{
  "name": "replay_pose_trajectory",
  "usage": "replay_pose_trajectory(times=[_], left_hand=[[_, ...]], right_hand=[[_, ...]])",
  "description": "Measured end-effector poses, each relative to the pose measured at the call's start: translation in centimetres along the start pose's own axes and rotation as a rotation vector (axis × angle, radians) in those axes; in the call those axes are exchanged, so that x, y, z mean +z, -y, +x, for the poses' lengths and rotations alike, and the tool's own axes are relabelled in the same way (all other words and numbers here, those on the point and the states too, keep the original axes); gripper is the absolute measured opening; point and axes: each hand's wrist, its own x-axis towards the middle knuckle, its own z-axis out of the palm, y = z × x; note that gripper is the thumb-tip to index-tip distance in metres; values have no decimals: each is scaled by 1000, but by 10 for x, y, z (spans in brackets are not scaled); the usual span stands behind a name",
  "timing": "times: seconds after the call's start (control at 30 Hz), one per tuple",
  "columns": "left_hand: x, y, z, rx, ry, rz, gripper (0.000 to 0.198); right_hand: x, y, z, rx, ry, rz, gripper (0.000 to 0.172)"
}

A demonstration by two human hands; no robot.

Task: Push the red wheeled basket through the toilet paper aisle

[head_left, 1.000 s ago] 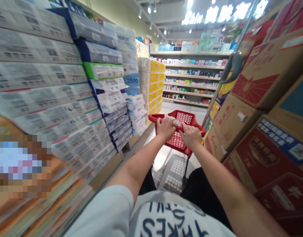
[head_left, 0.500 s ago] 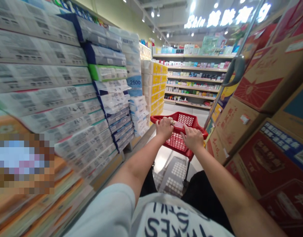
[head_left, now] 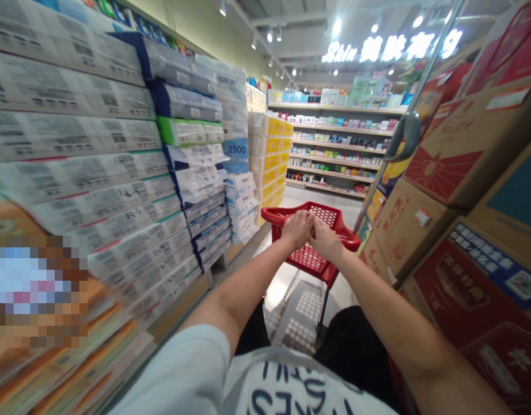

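A red plastic shopping cart [head_left: 306, 259] with a grid basket stands right in front of me, its basket holding nothing that I can make out. My left hand [head_left: 297, 230] is closed over the middle of the cart's handle, fingers curled. Close against it, my right hand [head_left: 326, 238] is closed too, and its fingertips meet those of the left above the handle. Whatever lies between the touching fingers is hidden.
Stacked white paper packs [head_left: 88, 138] line the left side, beside yellow-and-white packs [head_left: 272, 155]. Cardboard cartons [head_left: 442, 150] and a slanted metal pole [head_left: 399, 144] crowd the right. Shelves of small boxes [head_left: 334, 138] stand at the aisle's far end.
My right hand has slid left along the handle to meet my left hand. A small pale thing at my left fingers is now out of sight. The cart has barely shifted in view.
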Motion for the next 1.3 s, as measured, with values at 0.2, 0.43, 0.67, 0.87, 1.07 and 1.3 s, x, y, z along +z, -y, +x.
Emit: replay_pose_trajectory(times=[0.2,0.43,0.67,0.87,1.07,1.3], left_hand=[[-9,21,34,-401,15,90,37],[2,24,53,-364,339,228,46],[3,23,48,-284,393,232,56],[9,21,38,-280,289,286,52],[8,21,39,-315,295,274,50],[6,21,40,-314,292,283,50]], right_hand=[[2,13,0,24,-39,2,23],[-8,-6,4,195,-60,-41,27],[2,-3,10,69,6,-157,46],[-12,-13,3,109,92,-118,34],[-13,-8,-18,150,-40,-203,33],[-8,-9,-32,62,-164,-204,37]])
